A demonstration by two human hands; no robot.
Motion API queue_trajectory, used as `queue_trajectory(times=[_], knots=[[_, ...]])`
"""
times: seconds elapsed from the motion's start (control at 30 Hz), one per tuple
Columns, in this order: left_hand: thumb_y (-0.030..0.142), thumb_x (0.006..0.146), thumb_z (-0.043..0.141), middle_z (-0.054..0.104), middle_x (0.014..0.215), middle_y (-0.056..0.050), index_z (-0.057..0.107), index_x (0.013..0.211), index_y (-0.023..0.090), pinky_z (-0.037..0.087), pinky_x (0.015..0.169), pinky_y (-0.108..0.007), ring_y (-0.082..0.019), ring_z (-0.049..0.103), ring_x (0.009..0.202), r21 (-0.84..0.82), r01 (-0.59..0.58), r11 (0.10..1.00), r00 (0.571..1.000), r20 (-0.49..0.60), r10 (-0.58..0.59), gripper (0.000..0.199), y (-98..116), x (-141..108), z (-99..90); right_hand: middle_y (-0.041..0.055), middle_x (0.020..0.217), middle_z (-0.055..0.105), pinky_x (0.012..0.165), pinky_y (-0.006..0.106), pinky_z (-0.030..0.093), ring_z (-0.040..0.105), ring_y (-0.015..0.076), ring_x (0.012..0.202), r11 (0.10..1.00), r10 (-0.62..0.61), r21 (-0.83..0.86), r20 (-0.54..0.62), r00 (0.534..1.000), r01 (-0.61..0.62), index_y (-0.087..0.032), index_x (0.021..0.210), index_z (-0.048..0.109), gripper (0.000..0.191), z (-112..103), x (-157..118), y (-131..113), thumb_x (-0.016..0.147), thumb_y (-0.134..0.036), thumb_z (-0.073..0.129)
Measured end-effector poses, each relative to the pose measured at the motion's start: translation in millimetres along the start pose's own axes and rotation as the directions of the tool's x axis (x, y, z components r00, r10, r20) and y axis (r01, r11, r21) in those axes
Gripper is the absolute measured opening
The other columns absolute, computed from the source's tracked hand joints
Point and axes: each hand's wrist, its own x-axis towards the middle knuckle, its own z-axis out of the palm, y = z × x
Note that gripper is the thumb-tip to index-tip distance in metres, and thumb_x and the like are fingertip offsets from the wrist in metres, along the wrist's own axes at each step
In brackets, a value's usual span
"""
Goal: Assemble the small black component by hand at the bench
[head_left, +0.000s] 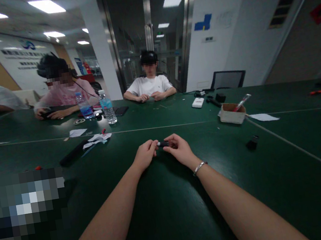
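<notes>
A small dark cylindrical object with a shiny silver left end is held level between my two hands, above the green table. My right hand is closed round its dark right part, thumb and fingers pinching it. At the silver end, the fingertips of my left hand are pressed together. The fingers partly cover both ends, so the object's full shape is hidden. A silver bracelet is on my right wrist.
Two water bottles stand at the back left, near crumpled paper. Right of my hands are a small open box, a black object and a cable. People sit across and to the left.
</notes>
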Motion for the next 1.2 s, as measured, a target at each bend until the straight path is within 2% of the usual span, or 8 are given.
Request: queue_trajectory(times=[0.2, 0.33, 0.5, 0.63, 0.77, 0.87, 1.0, 1.2], knots=[[0.059, 0.086, 0.034, 0.048, 0.046, 0.004, 0.053, 0.063, 0.018, 0.036, 0.053, -0.025, -0.012, 0.046, 0.045, -0.031, 0.035, 0.999, 0.999, -0.003, -0.035, 0.05, 6, -4, -3.0, -0.0007, 0.08, 0.062, 0.068, 0.03, 0.047, 0.059, 0.0147, 0.071, 0.988, -0.054, -0.148, -0.008, 0.999, 0.052, -0.022, 0.093, 0.059, 0.026, 2, -2, -5, 0.069, -0.022, 0.069], [0.061, 0.085, 0.034, 0.046, 0.043, 0.004, 0.049, 0.057, 0.018, 0.037, 0.052, -0.025, -0.01, 0.044, 0.041, -0.119, 0.07, 0.99, 0.998, 0.001, -0.07, 0.053, 2, -2, -1.8, -0.0001, 0.083, 0.063, 0.071, 0.031, 0.047, 0.059, 0.0158, 0.074, 0.96, -0.147, -0.24, 0.008, 0.989, 0.144, -0.023, 0.093, 0.058, 0.024, 3, -5, -9, 0.071, -0.019, 0.067], [0.059, 0.086, 0.034, 0.037, 0.037, 0.005, 0.039, 0.05, 0.02, 0.037, 0.048, -0.025, -0.009, 0.039, 0.035, -0.303, 0.128, 0.944, 0.992, 0.058, -0.116, 0.053, 0, 3, 0.5, 0.0053, 0.099, 0.063, 0.083, 0.036, 0.046, 0.059, 0.0201, 0.09, 0.853, -0.323, -0.397, 0.108, 0.94, 0.339, -0.023, 0.096, 0.058, 0.022, 4, -9, -18, 0.077, -0.011, 0.058], [0.058, 0.086, 0.035, 0.033, 0.034, 0.005, 0.034, 0.045, 0.021, 0.04, 0.049, -0.025, -0.008, 0.037, 0.034, -0.367, 0.199, 0.908, 0.979, 0.114, -0.169, 0.055, 5, 5, -1.0, 0.0082, 0.102, 0.063, 0.089, 0.038, 0.045, 0.058, 0.0222, 0.099, 0.793, -0.388, -0.454, 0.136, 0.911, 0.406, -0.022, 0.097, 0.058, 0.023, 4, -10, -23, 0.08, -0.008, 0.052], [0.062, 0.086, 0.03, 0.047, 0.04, 0.0, 0.045, 0.048, 0.018, 0.039, 0.048, -0.024, -0.01, 0.046, 0.039, -0.278, 0.178, 0.944, 0.983, 0.103, -0.155, 0.06, 7, 4, -2.1, 0.0055, 0.1, 0.063, 0.085, 0.035, 0.047, 0.059, 0.0193, 0.094, 0.854, -0.356, -0.382, 0.066, 0.932, 0.353, -0.021, 0.095, 0.058, 0.021, 6, -9, -18, 0.078, -0.009, 0.056], [0.062, 0.087, 0.03, 0.057, 0.051, -0.002, 0.056, 0.061, 0.017, 0.038, 0.05, -0.024, -0.012, 0.051, 0.046, -0.107, 0.065, 0.992, 0.998, -0.02, -0.068, 0.058, 6, 1, -2.5, 0.0023, 0.092, 0.064, 0.077, 0.032, 0.048, 0.06, 0.0162, 0.083, 0.926, -0.259, -0.282, 0.004, 0.966, 0.249, -0.021, 0.093, 0.057, 0.02, 8, -6, -9, 0.075, -0.013, 0.062], [0.053, 0.089, 0.036, 0.057, 0.056, 0.003, 0.059, 0.087, 0.021, 0.037, 0.052, -0.023, -0.012, 0.053, 0.051, 0.034, -0.081, 0.996, 0.982, -0.169, 0.085, 0.039, 7, -4, -4.2, -0.0011, 0.08, 0.063, 0.068, 0.028, 0.047, 0.059, 0.014, 0.071, 0.977, -0.128, -0.176, -0.034, 0.991, 0.121, -0.02, 0.09, 0.057, 0.025, 11, -3, -1, 0.068, -0.019, 0.069], [0.041, 0.087, 0.048, 0.062, 0.07, 0.001, 0.057, 0.088, 0.021, 0.043, 0.062, -0.023, -0.013, 0.059, 0.066, -0.049, -0.188, 0.981, 0.978, -0.099, 0.183, 0.023, 6, -3, -4.4, -0.0032, 0.072, 0.06, 0.061, 0.025, 0.045, 0.055, 0.0114, 0.063, 1.0, -0.004, 0.021, -0.054, 0.999, 0.005, -0.019, 0.089, 0.055, 0.03, 9, 0, 2, 0.064, -0.023, 0.072]])
